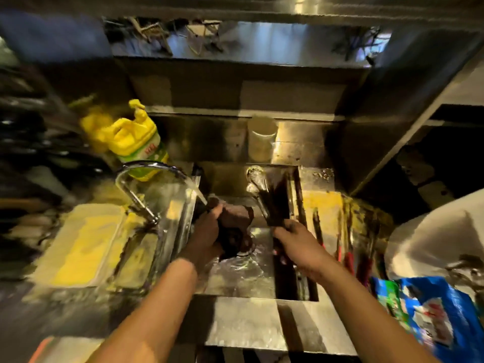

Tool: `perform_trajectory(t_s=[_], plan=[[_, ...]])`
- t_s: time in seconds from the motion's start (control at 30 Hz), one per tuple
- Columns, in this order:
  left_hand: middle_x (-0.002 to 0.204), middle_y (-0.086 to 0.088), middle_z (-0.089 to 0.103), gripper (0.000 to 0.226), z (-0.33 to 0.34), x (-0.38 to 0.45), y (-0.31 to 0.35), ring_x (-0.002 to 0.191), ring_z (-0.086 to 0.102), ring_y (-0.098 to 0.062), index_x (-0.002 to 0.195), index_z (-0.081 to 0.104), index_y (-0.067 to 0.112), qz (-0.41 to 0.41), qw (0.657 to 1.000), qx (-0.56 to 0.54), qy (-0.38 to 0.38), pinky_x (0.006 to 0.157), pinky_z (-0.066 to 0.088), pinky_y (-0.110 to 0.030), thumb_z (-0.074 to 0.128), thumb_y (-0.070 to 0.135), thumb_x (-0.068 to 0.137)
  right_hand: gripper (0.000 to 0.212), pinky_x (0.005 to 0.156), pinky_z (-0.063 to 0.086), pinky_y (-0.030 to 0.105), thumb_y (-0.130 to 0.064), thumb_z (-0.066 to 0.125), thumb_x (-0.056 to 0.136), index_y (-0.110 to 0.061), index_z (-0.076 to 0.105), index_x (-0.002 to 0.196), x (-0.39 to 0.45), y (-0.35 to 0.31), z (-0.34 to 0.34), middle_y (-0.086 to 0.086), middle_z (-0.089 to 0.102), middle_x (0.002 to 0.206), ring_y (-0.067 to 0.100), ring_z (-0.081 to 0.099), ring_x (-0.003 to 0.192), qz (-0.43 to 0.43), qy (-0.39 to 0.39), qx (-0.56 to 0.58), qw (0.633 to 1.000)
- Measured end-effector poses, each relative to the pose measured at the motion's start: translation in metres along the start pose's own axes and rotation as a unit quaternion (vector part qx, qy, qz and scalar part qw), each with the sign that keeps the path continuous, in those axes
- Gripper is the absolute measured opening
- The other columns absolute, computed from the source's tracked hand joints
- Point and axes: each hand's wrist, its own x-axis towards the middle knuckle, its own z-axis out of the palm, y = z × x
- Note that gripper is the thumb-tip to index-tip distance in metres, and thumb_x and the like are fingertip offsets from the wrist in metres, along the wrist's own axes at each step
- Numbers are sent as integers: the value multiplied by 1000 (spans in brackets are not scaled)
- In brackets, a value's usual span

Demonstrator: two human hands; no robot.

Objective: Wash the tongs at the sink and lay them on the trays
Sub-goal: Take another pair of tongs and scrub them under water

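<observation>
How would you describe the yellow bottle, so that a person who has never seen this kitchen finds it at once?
Start at the steel sink in the middle. Follow the curved tap on its left side up and back. Just behind the tap stands the yellow bottle, the only bright yellow container with a pump top.

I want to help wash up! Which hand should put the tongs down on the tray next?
Probably the right hand. It already grips the tongs, and the tray with other tongs lies on its side of the sink. The left hand is busy holding a dark cloth by the faucet.
</observation>
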Motion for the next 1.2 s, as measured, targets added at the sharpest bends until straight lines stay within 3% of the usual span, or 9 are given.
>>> perform_trajectory(t_s=[0.07,0.23,0.4,0.57,0.7,0.87,1.07,1.13,1.2], plan=[[80,-10,73,49,-16,6,16,69,72,-23,75,79,13,-5,999,-46,-2,61,60,-30,47,39,103,6,39,38,25,-19,54,95,-13,55,97,4,-7,30,6,61,63,16,54,49,5,-40,66,997],[87,-16,71,47,-35,10,41,82,65,-30,100,66,4,-41,998,-44,4,79,52,-40,42,45,103,15,37,33,24,-22,58,96,-8,61,93,8,-18,85,10,62,68,14,45,42,64,-98,133,984],[49,-10,67,27,-26,16,48,41,67,-20,67,67,-2,-30,997,73,-16,41,54,-25,53,-8,90,4,35,32,21,-5,59,89,-5,55,88,-2,-20,106,3,47,50,11,38,36,79,-103,115,985],[106,-26,72,33,-13,33,54,88,71,-33,120,61,-10,-6,997,71,0,89,59,-50,61,-11,87,5,33,32,21,0,56,84,-2,53,87,-3,-21,99,5,47,55,12,40,39,106,-72,141,982],[92,-26,71,30,-9,35,46,65,72,-28,109,66,-13,17,997,66,27,55,62,-33,63,-13,80,2,34,31,21,-2,54,85,-1,53,86,0,-25,104,3,46,50,12,38,34,92,-69,119,986],[101,-26,68,32,-4,37,41,68,68,-28,116,64,-15,8,999,44,31,56,61,-33,62,-13,84,6,33,33,21,-4,53,85,0,54,89,5,-23,98,0,48,47,11,38,33,99,-75,105,987],[60,-19,66,14,-9,49,48,41,64,-24,75,58,-8,-39,996,54,63,40,54,-29,59,-10,88,10,35,35,23,-2,52,89,-3,56,98,9,-21,105,0,48,49,12,40,36,100,-90,84,987],[75,-18,69,28,-12,58,51,63,69,-24,63,64,-3,-46,994,77,61,58,55,-29,60,-4,91,14,35,36,24,-2,54,88,-3,56,102,5,-18,96,-1,50,49,11,41,37,106,-96,84,986],[106,-23,66,21,-17,63,51,89,67,-28,103,72,-7,-13,992,91,83,73,54,-37,54,3,97,18,35,35,24,-3,57,84,-4,57,103,-2,-13,83,0,52,52,12,41,40,117,-104,90,984]])
